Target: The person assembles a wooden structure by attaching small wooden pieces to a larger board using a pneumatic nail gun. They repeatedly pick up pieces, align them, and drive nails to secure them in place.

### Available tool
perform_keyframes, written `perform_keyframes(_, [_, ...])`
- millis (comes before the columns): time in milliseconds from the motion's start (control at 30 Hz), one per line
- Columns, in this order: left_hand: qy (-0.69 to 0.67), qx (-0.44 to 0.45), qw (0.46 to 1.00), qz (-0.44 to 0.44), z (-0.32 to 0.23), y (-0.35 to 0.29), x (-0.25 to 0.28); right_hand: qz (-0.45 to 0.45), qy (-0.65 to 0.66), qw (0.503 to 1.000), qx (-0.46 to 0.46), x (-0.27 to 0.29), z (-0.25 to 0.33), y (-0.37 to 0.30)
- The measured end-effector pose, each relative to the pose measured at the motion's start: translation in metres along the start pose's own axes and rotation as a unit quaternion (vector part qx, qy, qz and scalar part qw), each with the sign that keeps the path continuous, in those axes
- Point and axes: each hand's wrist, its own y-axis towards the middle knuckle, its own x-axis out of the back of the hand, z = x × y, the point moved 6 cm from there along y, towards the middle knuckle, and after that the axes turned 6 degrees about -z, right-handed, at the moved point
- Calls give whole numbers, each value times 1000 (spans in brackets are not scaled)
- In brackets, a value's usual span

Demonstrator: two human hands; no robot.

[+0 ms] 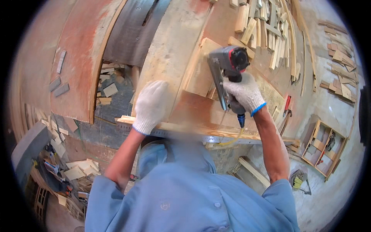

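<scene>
My right hand [247, 93], in a white knit glove with a blue cuff, is wrapped round the handle of a dark grey and red air nail gun [224, 58]. A yellow hose [234, 140] runs from the blue fitting at the handle's foot. Under and beside the gun lies a pale wooden panel piece [198, 77]; the nose's contact with it cannot be made out. My left hand [150, 106], gloved too, rests with outstretched fingers on or just over the pale worktop board [170, 50] near its front edge. A metal ruler strip [216, 139] runs along that edge.
Wood strips [266, 31] are heaped at the far right of the bench, near a red-handled tool [287, 103]. Offcuts [110, 89] lie in a gap at left. A wooden tray [324, 147] stands on the right, and scraps [82, 169] lie at lower left.
</scene>
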Motion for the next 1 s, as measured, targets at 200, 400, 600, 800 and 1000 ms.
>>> perform_keyframes(200, [66, 21, 997, -24, 7, -29, 24, 9, -64, 998, 19, -20, -12, -19])
perform_keyframes(400, [66, 8, 997, -42, 12, -36, 20, 46, -25, 998, -34, -27, -16, -35])
perform_keyframes(600, [80, 11, 996, -37, 9, -35, 19, 78, -64, 992, -78, -34, -5, -50])
perform_keyframes(800, [79, 15, 996, -37, 7, -33, 19, 42, -167, 982, 79, -52, -45, -63])
perform_keyframes(1000, [91, 5, 995, -45, 11, -36, 18, 27, 53, 997, -53, -18, -17, -52])
